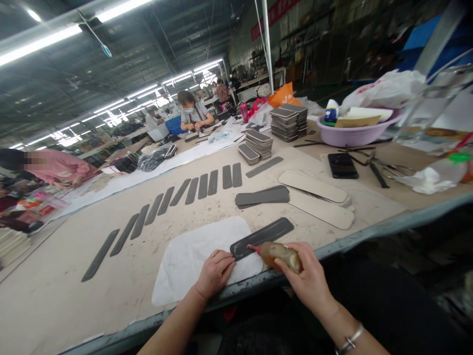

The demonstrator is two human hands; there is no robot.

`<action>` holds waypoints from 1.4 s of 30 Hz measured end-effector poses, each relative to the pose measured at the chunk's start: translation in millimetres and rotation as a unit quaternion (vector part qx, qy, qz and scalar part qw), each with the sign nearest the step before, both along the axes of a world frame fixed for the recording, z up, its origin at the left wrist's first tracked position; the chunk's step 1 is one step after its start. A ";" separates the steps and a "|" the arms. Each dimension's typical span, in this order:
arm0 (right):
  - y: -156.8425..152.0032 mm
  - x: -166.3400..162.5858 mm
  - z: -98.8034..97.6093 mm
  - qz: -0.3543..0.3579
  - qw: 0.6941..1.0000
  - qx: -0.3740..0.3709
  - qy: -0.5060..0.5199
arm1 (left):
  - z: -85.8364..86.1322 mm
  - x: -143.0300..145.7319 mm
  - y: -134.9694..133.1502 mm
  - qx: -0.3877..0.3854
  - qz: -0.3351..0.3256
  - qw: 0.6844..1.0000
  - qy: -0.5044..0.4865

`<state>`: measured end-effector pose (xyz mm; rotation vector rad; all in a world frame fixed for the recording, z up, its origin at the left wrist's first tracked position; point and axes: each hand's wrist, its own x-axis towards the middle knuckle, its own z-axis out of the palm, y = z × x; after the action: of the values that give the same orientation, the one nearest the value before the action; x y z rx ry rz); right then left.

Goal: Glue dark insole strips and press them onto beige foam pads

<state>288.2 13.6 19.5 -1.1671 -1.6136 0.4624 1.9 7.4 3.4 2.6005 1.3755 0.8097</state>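
Hands both busy: right hand [308, 278] gripping the glue bottle [283, 255], its red tip touching the dark strip [264, 235] (front edge of the surface [74, 276]). Left hand [214, 272] rests open on the white sheet [188, 256] beside that strip.

Matt grey strip [261, 237], white cloth [199, 259], glossy amber plastic bottle [281, 255].

The right hand [308, 276] is gripping a glue bottle [280, 254], its red tip touching a dark strip [263, 236]; the left hand [215, 272] is pressing that strip's end on white cloth [192, 259] on the bench [55, 296].
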 end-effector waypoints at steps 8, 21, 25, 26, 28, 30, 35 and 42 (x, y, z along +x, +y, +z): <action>14.3 58.7 6.6 -0.185 0.980 0.038 -0.070 | 14.2 3.9 7.0 -0.041 0.000 0.999 0.031; 17.5 52.8 5.1 -0.178 0.984 -0.004 -0.003 | 22.2 16.3 14.1 -0.048 0.005 0.993 0.112; 30.0 64.8 5.4 -0.249 0.968 0.023 -0.032 | 19.4 15.8 13.0 -0.033 0.011 0.995 0.096; 33.1 66.1 5.7 -0.256 0.966 0.026 -0.035 | 19.1 15.7 12.8 -0.032 0.013 0.995 0.095; 38.1 66.0 6.2 -0.255 0.966 0.029 -0.038 | 19.1 16.0 12.8 -0.033 0.014 0.995 0.097; 40.8 63.6 6.9 -0.247 0.968 0.029 -0.044 | 19.9 16.8 13.2 -0.030 0.012 0.995 0.097; 37.9 64.5 7.6 -0.247 0.966 0.026 -0.064 | 21.0 19.2 13.3 -0.017 0.015 0.996 0.088; 20.0 78.8 9.2 -0.252 0.964 0.025 -0.079 | 16.8 17.4 11.8 -0.031 0.020 0.996 0.082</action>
<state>367.0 33.6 28.8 -1.5449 -1.3792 -0.0020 19.4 19.2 20.2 2.6508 1.4741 0.5579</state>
